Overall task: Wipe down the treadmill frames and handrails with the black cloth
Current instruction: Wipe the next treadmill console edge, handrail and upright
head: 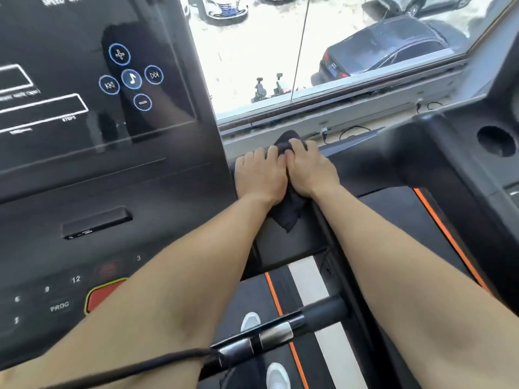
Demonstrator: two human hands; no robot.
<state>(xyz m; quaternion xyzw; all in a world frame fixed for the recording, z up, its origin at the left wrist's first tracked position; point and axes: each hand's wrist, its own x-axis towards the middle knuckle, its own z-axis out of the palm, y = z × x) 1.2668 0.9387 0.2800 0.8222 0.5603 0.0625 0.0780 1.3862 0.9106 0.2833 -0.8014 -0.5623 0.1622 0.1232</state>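
A black cloth (290, 213) lies over the top of the treadmill frame (289, 248) just right of the console. My left hand (259, 176) and my right hand (311, 169) press side by side on it, fingers curled over its far edge. One corner of the cloth hangs down below my wrists and another bunch pokes out beyond my fingertips. A handrail (280, 332) with a metal sensor band crosses below my forearms.
The black console (92, 136) with touch buttons and a red stop button (102, 294) fills the left. A second treadmill's frame (438, 153) with a cup hole stands on the right. Ahead is a window sill (351, 108) with cables. White shoes stand on the belt below.
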